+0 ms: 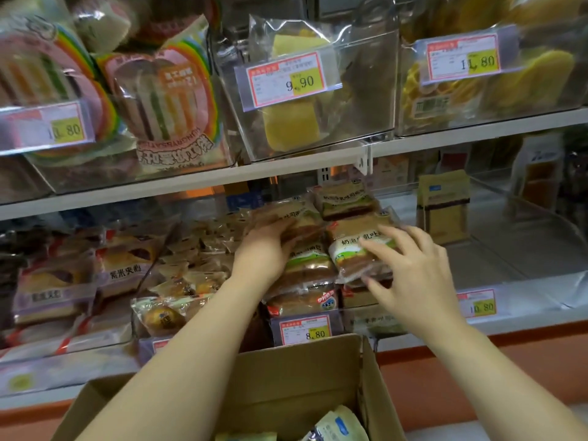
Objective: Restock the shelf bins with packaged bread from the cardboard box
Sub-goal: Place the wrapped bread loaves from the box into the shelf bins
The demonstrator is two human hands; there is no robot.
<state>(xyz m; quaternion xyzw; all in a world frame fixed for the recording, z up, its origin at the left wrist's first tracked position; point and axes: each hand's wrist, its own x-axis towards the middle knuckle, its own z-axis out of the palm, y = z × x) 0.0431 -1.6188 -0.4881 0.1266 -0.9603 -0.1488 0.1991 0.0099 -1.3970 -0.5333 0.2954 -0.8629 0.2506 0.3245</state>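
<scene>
Brown corrugated cardboard box (286,374) stood open below the lower shelf, with a pale blue-and-cream bread packet (342,424) lying inside it. Above it, the clear plastic shelf bin (275,329) carrying the 8.80 price tag (305,333) was stacked with wrapped brown loaves. The left hand (262,249) curled its fingers over a brown toast packet (299,222) at the top left of the stack. The right hand (413,275), fingers spread, pinched a green-banded bread packet (356,249) between thumb and fingertips, just beside the other packet.
</scene>
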